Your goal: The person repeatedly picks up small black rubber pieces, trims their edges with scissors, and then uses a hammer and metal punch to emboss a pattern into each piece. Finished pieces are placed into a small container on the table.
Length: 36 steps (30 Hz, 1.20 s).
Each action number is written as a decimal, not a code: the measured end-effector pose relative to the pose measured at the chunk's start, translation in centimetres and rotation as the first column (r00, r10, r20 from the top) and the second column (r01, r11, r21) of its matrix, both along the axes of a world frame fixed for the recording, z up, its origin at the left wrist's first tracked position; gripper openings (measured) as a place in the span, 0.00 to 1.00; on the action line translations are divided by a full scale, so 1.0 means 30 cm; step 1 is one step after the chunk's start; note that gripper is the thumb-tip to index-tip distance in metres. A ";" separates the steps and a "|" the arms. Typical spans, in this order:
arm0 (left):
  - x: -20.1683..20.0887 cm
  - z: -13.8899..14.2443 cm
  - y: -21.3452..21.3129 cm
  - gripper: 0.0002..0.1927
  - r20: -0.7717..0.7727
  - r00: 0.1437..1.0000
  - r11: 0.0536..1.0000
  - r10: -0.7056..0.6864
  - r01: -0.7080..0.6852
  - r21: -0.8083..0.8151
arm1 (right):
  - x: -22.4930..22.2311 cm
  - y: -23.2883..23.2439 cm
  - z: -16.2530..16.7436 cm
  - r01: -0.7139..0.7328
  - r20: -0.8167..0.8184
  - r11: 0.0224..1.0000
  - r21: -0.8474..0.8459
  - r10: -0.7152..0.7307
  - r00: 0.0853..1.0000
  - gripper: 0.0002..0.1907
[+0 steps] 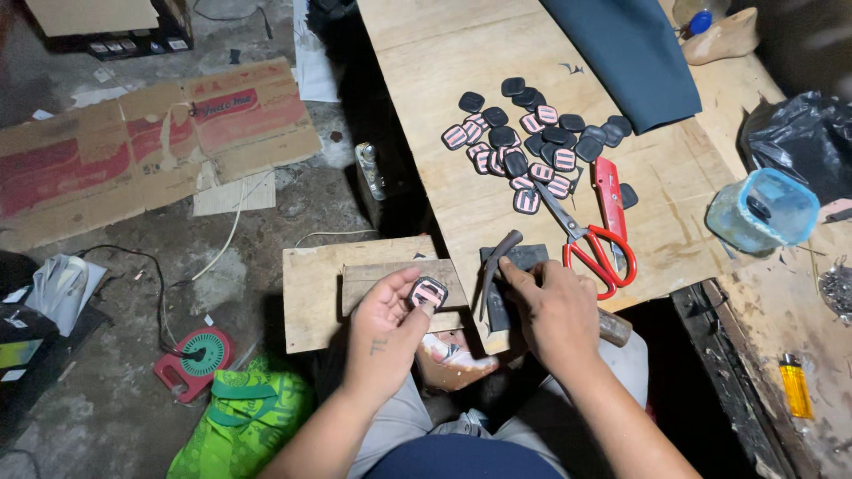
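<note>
L hand (390, 310), nearest, pinches a small black-pink badge (429, 291) over the wooden block (390, 277). R hand (555, 310) grip pressed around a hammer (499, 266) at table (461, 89) edge. Step looks like positioning; next needs badge laid flat, steady strike.

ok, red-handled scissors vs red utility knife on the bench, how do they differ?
The scissors have looped red handles and bare metal blades pointing up-left toward the patch pile; the utility knife is a straight red body with no blade visibly out. The scissors lie nearer the right hand. Both are red, lying flat, side by side, unheld.
</note>
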<state>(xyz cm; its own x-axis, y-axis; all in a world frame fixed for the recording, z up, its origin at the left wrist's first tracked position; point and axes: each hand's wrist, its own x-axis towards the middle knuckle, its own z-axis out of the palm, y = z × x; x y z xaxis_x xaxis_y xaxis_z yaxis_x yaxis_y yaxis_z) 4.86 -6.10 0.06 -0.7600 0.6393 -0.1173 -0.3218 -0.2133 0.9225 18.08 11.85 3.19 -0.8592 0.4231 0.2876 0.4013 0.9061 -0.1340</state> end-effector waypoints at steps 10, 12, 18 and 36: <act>0.089 0.110 0.004 0.11 -0.084 0.995 0.993 0.055 -0.064 -0.100 | 0.019 -0.118 0.084 -0.294 -0.435 0.895 -0.334 0.130 0.891 0.09; 0.109 0.123 0.013 0.12 -0.244 0.966 0.981 0.087 -0.126 -0.145 | 0.011 -0.171 0.090 -0.296 -0.448 0.819 -0.492 0.054 0.892 0.08; 0.140 0.164 -0.005 0.11 -0.501 0.860 0.985 0.098 -0.154 -0.072 | -0.010 -0.223 0.083 -0.147 -0.363 0.703 -0.696 -0.168 0.916 0.06; 0.142 0.104 -0.010 0.14 -0.088 0.995 0.998 -0.047 0.044 -0.036 | 0.031 -0.178 -0.016 -0.155 -0.266 0.488 -0.859 -0.167 0.950 0.06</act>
<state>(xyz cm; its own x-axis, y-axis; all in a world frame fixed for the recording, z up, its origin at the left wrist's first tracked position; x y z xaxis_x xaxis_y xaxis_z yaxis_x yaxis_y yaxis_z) 9.12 -6.38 3.18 -0.7385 0.6703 -0.0731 -0.2472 -0.1683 0.9542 19.01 6.53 2.71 -0.8030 0.5960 -0.0093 0.2044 0.2606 -0.9436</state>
